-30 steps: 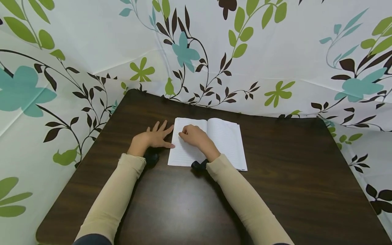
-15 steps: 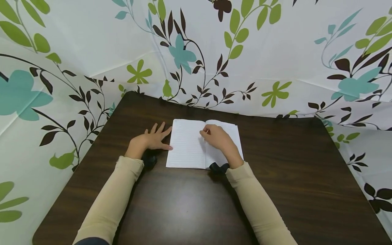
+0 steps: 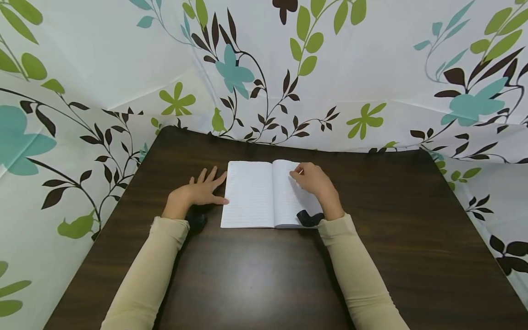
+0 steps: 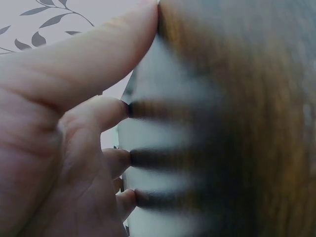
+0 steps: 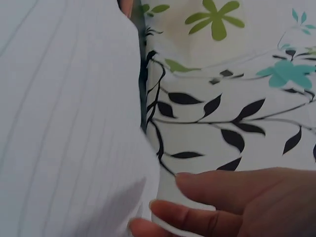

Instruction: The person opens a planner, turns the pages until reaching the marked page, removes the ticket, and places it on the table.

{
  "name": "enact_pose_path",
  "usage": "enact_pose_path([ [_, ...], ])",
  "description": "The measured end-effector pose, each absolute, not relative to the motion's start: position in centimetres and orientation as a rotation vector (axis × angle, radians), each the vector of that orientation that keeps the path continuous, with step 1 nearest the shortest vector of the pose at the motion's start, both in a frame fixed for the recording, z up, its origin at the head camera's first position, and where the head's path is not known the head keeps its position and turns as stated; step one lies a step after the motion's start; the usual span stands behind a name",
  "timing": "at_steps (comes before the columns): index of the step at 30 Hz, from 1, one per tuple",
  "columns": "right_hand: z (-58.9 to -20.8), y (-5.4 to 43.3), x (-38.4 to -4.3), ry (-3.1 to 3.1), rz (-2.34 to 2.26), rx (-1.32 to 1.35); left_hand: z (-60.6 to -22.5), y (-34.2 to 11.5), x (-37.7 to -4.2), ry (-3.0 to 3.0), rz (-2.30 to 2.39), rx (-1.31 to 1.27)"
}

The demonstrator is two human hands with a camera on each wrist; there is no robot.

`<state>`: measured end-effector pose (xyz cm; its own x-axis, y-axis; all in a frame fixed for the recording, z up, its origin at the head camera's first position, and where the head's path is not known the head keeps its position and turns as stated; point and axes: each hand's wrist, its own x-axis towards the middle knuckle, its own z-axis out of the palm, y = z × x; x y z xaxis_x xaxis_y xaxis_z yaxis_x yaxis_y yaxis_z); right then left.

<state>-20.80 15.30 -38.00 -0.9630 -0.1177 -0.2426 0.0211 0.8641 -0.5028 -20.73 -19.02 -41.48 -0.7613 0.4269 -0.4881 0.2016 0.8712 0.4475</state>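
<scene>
An open notebook [image 3: 251, 195] with ruled white pages lies flat on the dark wooden table. At its left edge rests my left hand [image 3: 198, 190], fingers spread, the thumb tip right at the page margin. In the left wrist view that hand's fingertips [image 4: 116, 113] touch the tabletop. My right hand [image 3: 313, 179] is over the right page, its fingers bent loosely. Seen from the right wrist, the thumb [image 5: 212, 187] stands apart from the fingers, nothing shows between them, and the lined page [image 5: 74, 123] curves up close to the fingertips.
The dark table [image 3: 247, 275] extends around the notebook on every side. Behind and beside it hangs a white cloth [image 3: 350, 55] printed with leaves and flowers. A black wrist camera [image 3: 308, 219] under the right wrist overlaps the notebook's lower right corner.
My right hand has moved rightward across the notebook, from the left page over the fold to the right page. The left hand keeps its place at the left edge; the head view has shifted slightly.
</scene>
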Motion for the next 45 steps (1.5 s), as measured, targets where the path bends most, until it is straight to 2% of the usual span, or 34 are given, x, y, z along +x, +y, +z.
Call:
enact_pose_path([
  [19,-40.3,16.8,-20.6,2.787,-0.58,0.222,-41.9,-18.9,-21.0,2.453,0.472,0.45],
  [45,-40.4,17.2,-20.5,2.871,-0.598,0.245,-41.5,-19.0,-20.7,2.435,0.502,0.444],
])
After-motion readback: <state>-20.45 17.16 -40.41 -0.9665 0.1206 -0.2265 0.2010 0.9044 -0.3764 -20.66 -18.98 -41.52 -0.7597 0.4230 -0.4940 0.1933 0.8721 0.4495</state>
